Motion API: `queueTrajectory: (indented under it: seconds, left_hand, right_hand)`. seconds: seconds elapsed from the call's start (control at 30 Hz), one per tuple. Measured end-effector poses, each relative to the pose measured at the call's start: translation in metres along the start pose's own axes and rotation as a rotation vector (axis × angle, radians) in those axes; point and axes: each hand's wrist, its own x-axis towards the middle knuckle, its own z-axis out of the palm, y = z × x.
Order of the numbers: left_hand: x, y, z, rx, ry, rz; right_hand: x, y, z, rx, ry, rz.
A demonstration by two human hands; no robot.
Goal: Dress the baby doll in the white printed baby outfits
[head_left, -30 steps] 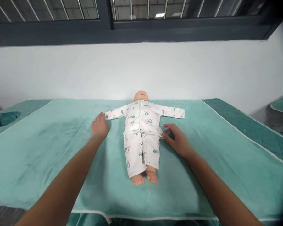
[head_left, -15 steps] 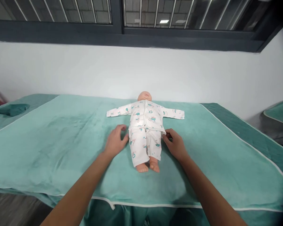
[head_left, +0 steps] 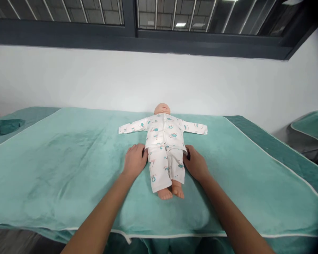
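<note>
A baby doll [head_left: 162,108] lies on its back, dressed in a white printed long-sleeved baby shirt [head_left: 165,130] and matching trousers [head_left: 159,169]. Its arms stretch out sideways inside the sleeves, and its bare feet [head_left: 164,194] point toward me. My left hand [head_left: 135,160] is closed at the left side of the shirt's hem, its fingertips partly hidden by the cloth. On the other side, my right hand [head_left: 197,163] pinches the right corner of the hem, beside the trouser waist.
A light green plush cover [head_left: 69,158] with pale piping lies under the doll on a darker green sheet [head_left: 275,144]. Behind stands a white wall [head_left: 95,77] below a dark window frame [head_left: 159,42]. Folded green cloth [head_left: 312,125] sits at the far right.
My left hand has come from the doll's left-side sleeve cuff down to the shirt's hem. My right hand has stayed by the right hem and closed on it. The trouser legs have shifted slightly rightward.
</note>
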Motion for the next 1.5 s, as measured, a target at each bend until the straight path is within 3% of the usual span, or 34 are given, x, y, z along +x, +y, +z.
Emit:
queueTrajectory:
  seconds: [0.2,0.33,0.47,0.63,0.83,0.97,1.13,1.2,1.3,1.5]
  left_hand:
    - [-0.009,-0.003,-0.002,-0.107,0.16,-0.055]
    - [-0.006,-0.001,0.002,-0.106,0.205,0.007]
    - [-0.003,-0.001,0.006,-0.056,0.203,0.11]
    - [-0.006,-0.004,0.007,-0.075,0.227,0.17]
    - [0.001,0.002,-0.001,-0.113,0.287,0.208]
    - [0.016,0.017,-0.007,-0.126,0.309,0.27]
    - [0.031,0.042,-0.011,-0.074,0.231,0.41]
    - [0.03,0.047,-0.011,-0.084,0.206,0.416]
    - [0.019,0.046,-0.01,-0.228,0.196,0.35]
    - [-0.033,0.046,-0.02,-0.441,0.206,0.147]
  right_hand:
    - [-0.006,0.002,-0.001,0.054,0.075,-0.037]
    - [0.005,-0.005,-0.005,0.141,0.275,-0.263]
    - [0.029,-0.022,-0.004,0.046,0.263,-0.452]
    - [0.041,-0.036,0.007,0.146,0.285,-0.405]
    - [0.034,-0.032,0.006,0.353,0.325,-0.337]
    - [0.035,-0.028,0.005,0.414,0.373,-0.395]
    - [0.033,-0.026,0.004,0.446,0.404,-0.451]
    - [0.031,-0.025,0.003,0.428,0.392,-0.45]
    - [0.028,-0.024,0.002,0.395,0.271,-0.501]
    - [0.017,-0.026,-0.006,0.433,0.121,-0.478]
